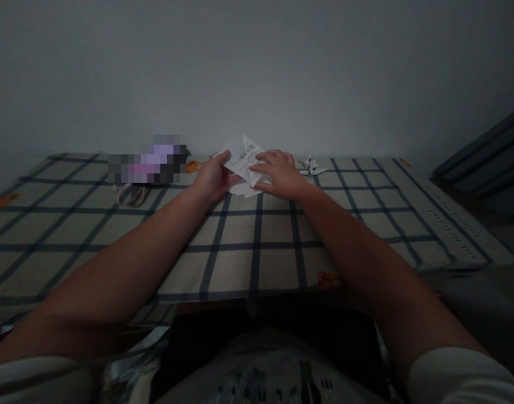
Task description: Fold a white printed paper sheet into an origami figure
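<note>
A white printed sheet of paper (pixel 243 158), partly folded with a corner pointing up, lies at the far middle of the checked tablecloth (pixel 257 235). My left hand (pixel 212 178) pinches its left edge between thumb and fingers. My right hand (pixel 279 173) rests on top of its right side, fingers curled and pressing down on the fold. More white paper shows under the sheet, beneath both hands.
A small folded paper figure (pixel 311 165) sits just right of my right hand. A blurred purple and grey object (pixel 150 163) with a looped cord (pixel 131 193) lies at the far left. A plain wall rises behind the table; dark furniture (pixel 488 163) stands at the right.
</note>
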Available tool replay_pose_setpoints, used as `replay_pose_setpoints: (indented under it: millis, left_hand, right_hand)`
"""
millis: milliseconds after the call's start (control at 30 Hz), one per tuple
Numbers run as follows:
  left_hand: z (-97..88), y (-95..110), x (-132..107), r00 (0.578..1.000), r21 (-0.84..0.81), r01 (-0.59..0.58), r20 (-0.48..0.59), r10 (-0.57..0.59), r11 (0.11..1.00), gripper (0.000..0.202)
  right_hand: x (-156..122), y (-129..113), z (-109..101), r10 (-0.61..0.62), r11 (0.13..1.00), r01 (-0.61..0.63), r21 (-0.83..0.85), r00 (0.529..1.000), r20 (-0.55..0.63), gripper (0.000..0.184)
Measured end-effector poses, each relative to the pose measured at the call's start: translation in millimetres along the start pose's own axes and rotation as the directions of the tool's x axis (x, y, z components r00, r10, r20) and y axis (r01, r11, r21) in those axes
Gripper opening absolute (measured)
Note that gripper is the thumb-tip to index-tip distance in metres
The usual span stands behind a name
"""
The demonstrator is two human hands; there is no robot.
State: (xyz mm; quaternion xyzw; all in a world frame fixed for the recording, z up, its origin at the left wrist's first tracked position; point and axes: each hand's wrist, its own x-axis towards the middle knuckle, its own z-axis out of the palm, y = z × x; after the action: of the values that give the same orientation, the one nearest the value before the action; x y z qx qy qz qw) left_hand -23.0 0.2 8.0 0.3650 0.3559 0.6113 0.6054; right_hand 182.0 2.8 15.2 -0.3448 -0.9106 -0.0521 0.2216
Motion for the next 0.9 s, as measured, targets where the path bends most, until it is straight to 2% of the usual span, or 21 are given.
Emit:
replay_pose_setpoints:
  millis: [167,367,500,633,767,900]
  left_hand:
    - [-2.2,0,0,1.0,0.053,0.03,-0.011,-0.029,0.998,0.032]
    - [1.8,1,-4,0.998,0.151,-0.034,0.054,0.026,0.988,0.048]
    - [6.8,-2,-10,0.99,0.227,-0.117,0.099,0.096,0.967,0.044]
    - [8.7,-6,-13,0.979,0.281,-0.159,0.172,0.113,0.946,0.058]
    - [7.0,-7,-12,0.979,0.321,-0.185,0.138,0.147,0.929,0.065]
    - [6.6,-5,-12,0.982,0.354,-0.179,0.128,0.141,0.918,0.065]
  right_hand:
    - [1,-1,-2,0.011,0.996,-0.006,0.089,0.998,-0.059,0.038]
    - [7,3,5,0.095,0.98,-0.064,0.188,0.982,-0.161,0.044]
    - [10,8,8,0.199,0.947,-0.129,0.294,0.955,-0.218,0.045]
    - [12,12,6,0.279,0.909,-0.164,0.383,0.923,-0.267,0.036]
    - [13,14,6,0.357,0.849,-0.181,0.496,0.889,-0.287,0.022]
    - [13,15,9,0.445,0.77,-0.21,0.603,0.853,-0.271,0.032]
